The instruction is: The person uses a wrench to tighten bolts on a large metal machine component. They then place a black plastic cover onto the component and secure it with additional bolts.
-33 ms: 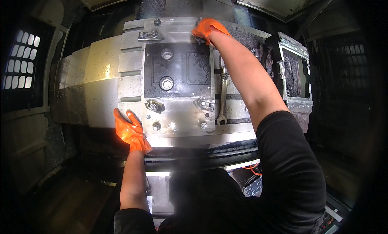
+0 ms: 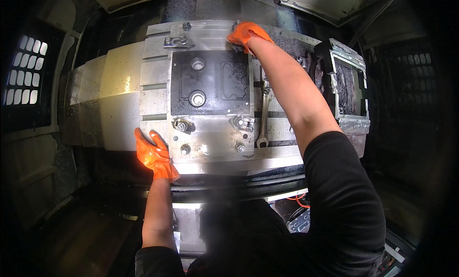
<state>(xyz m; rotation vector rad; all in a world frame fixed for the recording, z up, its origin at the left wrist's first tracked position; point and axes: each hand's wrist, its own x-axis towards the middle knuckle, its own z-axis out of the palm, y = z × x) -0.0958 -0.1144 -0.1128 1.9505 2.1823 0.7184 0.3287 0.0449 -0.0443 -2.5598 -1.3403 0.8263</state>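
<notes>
A dark cast plate (image 2: pixel 210 83) with two round bores lies on a silvery machine table (image 2: pixel 119 109). Metal clamps hold it down: one at the far left (image 2: pixel 177 40) and two on the near side (image 2: pixel 182 125) (image 2: pixel 243 122). My left hand (image 2: pixel 154 155), in an orange glove, rests flat on the table's near edge, fingers spread, left of the near clamps. My right hand (image 2: pixel 247 34), also gloved orange, reaches across to the plate's far right corner. Its fingers curl over a clamp there, which the glove mostly hides.
A long open-ended wrench (image 2: pixel 263 117) lies on the table just right of the plate. A dark, chip-covered fixture with a metal frame (image 2: pixel 348 86) stands at the right end. Dark enclosure walls surround the table, and orange cables (image 2: pixel 300 200) show below.
</notes>
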